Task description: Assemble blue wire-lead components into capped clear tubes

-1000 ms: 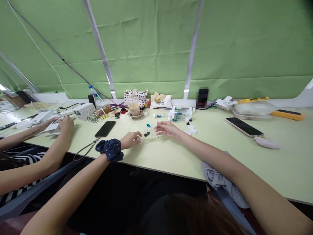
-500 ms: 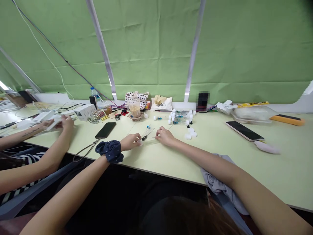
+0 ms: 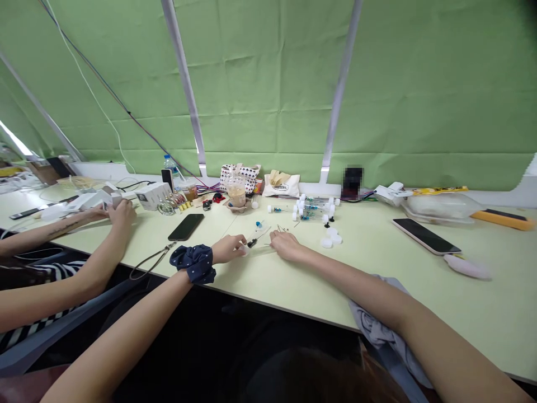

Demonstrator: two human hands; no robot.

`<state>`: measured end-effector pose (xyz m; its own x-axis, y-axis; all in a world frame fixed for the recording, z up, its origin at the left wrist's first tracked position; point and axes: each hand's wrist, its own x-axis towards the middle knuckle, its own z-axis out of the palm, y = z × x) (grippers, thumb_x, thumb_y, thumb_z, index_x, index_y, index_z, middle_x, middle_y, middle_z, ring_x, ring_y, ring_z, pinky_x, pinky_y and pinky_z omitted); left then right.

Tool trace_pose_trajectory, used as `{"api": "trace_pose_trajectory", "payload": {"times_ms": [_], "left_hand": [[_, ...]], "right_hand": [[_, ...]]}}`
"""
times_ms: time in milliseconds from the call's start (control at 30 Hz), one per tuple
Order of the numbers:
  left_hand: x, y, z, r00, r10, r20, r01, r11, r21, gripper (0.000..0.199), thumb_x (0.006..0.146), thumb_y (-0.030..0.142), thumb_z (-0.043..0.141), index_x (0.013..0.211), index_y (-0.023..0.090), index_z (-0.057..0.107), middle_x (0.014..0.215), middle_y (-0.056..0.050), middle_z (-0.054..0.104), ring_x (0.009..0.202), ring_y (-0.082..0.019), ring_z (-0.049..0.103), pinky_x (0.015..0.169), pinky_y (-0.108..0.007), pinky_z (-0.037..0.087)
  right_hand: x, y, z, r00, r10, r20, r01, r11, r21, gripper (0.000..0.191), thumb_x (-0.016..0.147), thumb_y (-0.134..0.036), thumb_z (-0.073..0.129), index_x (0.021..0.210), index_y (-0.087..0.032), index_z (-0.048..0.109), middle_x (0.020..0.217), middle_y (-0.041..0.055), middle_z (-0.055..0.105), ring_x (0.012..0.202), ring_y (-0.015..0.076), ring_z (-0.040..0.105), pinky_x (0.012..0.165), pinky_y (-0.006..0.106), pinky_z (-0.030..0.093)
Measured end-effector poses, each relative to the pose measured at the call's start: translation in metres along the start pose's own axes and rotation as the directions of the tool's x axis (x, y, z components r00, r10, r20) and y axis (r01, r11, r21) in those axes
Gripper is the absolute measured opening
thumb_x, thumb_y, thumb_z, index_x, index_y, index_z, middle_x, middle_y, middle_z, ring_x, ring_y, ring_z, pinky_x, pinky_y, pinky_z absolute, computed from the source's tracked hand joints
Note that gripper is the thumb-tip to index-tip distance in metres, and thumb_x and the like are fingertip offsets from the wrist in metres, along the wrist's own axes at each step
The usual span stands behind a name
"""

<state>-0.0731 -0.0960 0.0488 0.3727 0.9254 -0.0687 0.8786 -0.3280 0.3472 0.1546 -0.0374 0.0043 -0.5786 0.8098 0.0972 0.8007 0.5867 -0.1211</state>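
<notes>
My left hand [image 3: 229, 248], below a navy scrunchie [image 3: 193, 263], has its fingers closed round the white end of a clear tube [image 3: 245, 251]. My right hand [image 3: 284, 245] lies at the tube's other side, fingers bent together over small thin pieces [image 3: 282, 228]; what it grips is too small to make out. Between the hands, a black-ended thin piece [image 3: 252, 243] slants on the table, with a small blue piece [image 3: 259, 224] behind it. White round caps [image 3: 331, 237] lie to the right. Beyond them are several clear tubes with blue contents [image 3: 314, 208].
A black phone [image 3: 186, 227] and strap [image 3: 153, 259] lie left. A cup [image 3: 236, 195] stands behind. Another phone [image 3: 426, 235] and a plastic container [image 3: 438, 207] are right. Another person's hands [image 3: 119, 215] work at far left.
The view has shifted slightly, so things sit lower and further right. My right fingers have moved down over the table, and thin pieces now show just behind them. My left hand keeps its grip.
</notes>
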Motion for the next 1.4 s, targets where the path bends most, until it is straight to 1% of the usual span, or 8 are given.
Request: {"api": "trace_pose_trajectory", "payload": {"times_ms": [133, 267, 533, 733, 833, 1000, 1133, 1400], "left_hand": [[0.001, -0.001, 0.0, 1.0, 0.002, 0.006, -0.002, 1.0, 0.004, 0.032, 0.077, 0.032, 0.053, 0.105, 0.017, 0.054, 0.106, -0.009, 0.07, 0.096, -0.023, 0.063, 0.084, -0.033, 0.045], [0.0, 0.001, -0.001, 1.0, -0.01, 0.005, 0.01, 1.0, 0.006, 0.031, 0.077, 0.032, 0.053, 0.105, 0.018, 0.054, 0.105, -0.009, 0.07, 0.096, -0.024, 0.063, 0.082, -0.032, 0.045], [-0.002, 0.005, -0.003, 1.0, 0.003, 0.008, -0.003, 0.999, 0.035, 0.034, 0.078, 0.034, 0.053, 0.107, 0.018, 0.055, 0.107, -0.009, 0.069, 0.096, -0.023, 0.063, 0.084, -0.031, 0.045], [-0.001, 0.003, -0.001, 1.0, 0.003, 0.005, -0.004, 1.0, 0.018, 0.032, 0.077, 0.034, 0.053, 0.106, 0.019, 0.054, 0.107, -0.008, 0.069, 0.096, -0.022, 0.063, 0.084, -0.031, 0.045], [0.0, 0.001, -0.001, 1.0, 0.004, 0.003, -0.004, 1.0, 0.013, 0.031, 0.077, 0.034, 0.053, 0.105, 0.019, 0.054, 0.109, -0.009, 0.068, 0.098, -0.024, 0.062, 0.084, -0.033, 0.045], [0.001, -0.001, 0.0, 1.0, 0.006, 0.001, -0.006, 1.0, 0.005, 0.029, 0.078, 0.034, 0.054, 0.103, 0.02, 0.054, 0.108, -0.01, 0.068, 0.102, -0.024, 0.062, 0.085, -0.033, 0.045], [0.0, 0.0, -0.001, 1.0, -0.002, 0.008, 0.002, 1.0, -0.001, 0.029, 0.078, 0.034, 0.055, 0.103, 0.019, 0.053, 0.109, -0.011, 0.068, 0.102, -0.025, 0.062, 0.084, -0.033, 0.045], [0.0, 0.002, -0.002, 1.0, -0.017, 0.019, 0.017, 1.0, 0.011, 0.029, 0.079, 0.033, 0.052, 0.104, 0.02, 0.053, 0.11, -0.01, 0.068, 0.099, -0.024, 0.062, 0.083, -0.033, 0.045]], "right_hand": [[0.003, 0.014, -0.02, 0.977, 0.148, -0.157, -0.106, 0.964, 0.246, 0.015, 0.087, -0.01, 0.046, 0.098, -0.014, 0.056, 0.088, 0.0099, 0.068, 0.08, 0.0168, 0.062, 0.066, 0.023, 0.04], [0.002, 0.025, -0.049, 0.94, 0.135, -0.315, 0.059, 0.842, 0.537, 0.011, 0.086, -0.017, 0.05, 0.081, -0.015, 0.059, 0.071, 0.0025, 0.063, 0.06, 0.0119, 0.056, 0.059, 0.021, 0.04], [-0.001, 0.018, -0.058, 0.888, -0.135, -0.44, 0.355, 0.81, 0.467, 0.016, 0.077, -0.006, 0.051, 0.075, -0.015, 0.064, 0.076, 0.0044, 0.064, 0.071, 0.0134, 0.057, 0.07, 0.026, 0.044], [0.006, 0.019, -0.049, 0.91, -0.079, -0.407, 0.391, 0.495, 0.776, 0.015, 0.08, -0.028, 0.056, 0.089, -0.016, 0.06, 0.074, 0.0027, 0.062, 0.066, 0.0134, 0.061, 0.062, 0.027, 0.05], [0.006, 0.036, -0.06, 0.908, 0.035, -0.419, 0.313, 0.607, 0.73, 0.015, 0.082, -0.028, 0.053, 0.089, -0.017, 0.06, 0.082, 0.0047, 0.064, 0.071, 0.014, 0.062, 0.064, 0.027, 0.05], [-0.009, 0.079, -0.082, 0.985, 0.169, 0.024, -0.171, 0.962, 0.215, 0.011, 0.07, -0.022, 0.07, 0.074, -0.015, 0.062, 0.076, 0.0059, 0.066, 0.065, 0.0169, 0.063, 0.064, 0.028, 0.047], [-0.022, 0.092, -0.087, 0.84, 0.358, 0.408, -0.388, 0.922, -0.009, 0.033, 0.052, -0.028, 0.084, 0.073, -0.014, 0.062, 0.066, 0.0048, 0.064, 0.049, 0.021, 0.062, 0.054, 0.032, 0.048], [-0.02, 0.093, -0.077, 0.772, 0.423, 0.475, -0.402, 0.903, -0.152, 0.041, 0.033, -0.012, 0.087, 0.065, -0.012, 0.062, 0.058, 0.0054, 0.063, 0.055, 0.0267, 0.065, 0.054, 0.035, 0.05]]}}
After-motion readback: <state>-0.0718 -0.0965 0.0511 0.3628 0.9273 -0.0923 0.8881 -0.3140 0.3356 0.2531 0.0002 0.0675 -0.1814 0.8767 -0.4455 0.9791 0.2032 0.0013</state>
